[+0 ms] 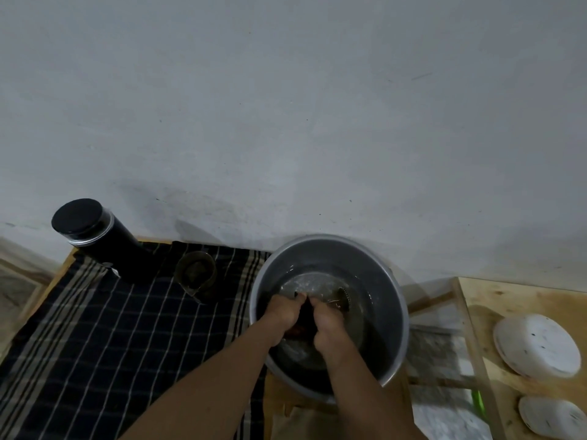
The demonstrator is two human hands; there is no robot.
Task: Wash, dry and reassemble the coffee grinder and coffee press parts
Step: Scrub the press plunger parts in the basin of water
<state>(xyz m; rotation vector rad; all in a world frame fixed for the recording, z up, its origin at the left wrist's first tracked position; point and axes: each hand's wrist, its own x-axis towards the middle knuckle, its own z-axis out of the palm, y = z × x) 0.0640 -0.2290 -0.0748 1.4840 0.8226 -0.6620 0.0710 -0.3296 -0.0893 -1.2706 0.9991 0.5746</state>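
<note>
Grey plain wall (286, 106) fills the space beyond the hands, and under them is a pale wooden surface (286, 401). Both hands are down in a big round grey metal bowl (394, 312) with water in it. The left hand (281, 315) and the right hand (328, 327) are curled in close together, and they grip a small dark part (305, 314) between them. It is too dark and hidden to tell which part it is. I think they hold it low in the water so the dirt can be rubbed off and the splashes land inside the bowl. Just past the right hand, a round part with little teeth on its edge (344, 298) leans in the water, maybe soaking until its turn.

To the left of the hands lies a dark cloth with pale checked lines (95, 344). On it, far to the left and up by the wall, stands a tall black grinder body with a black lid (92, 236). Nearer the hands, just beside the bowl, sits a small dark glass cup (195, 274). The cloth is likely there to soak up drips, so wet things can be set down to dry. To the right of the hands, well apart from the bowl, lie two white round plates (536, 344). Washing looks like the step going on. Drying and putting things back together are not yet done.
</note>
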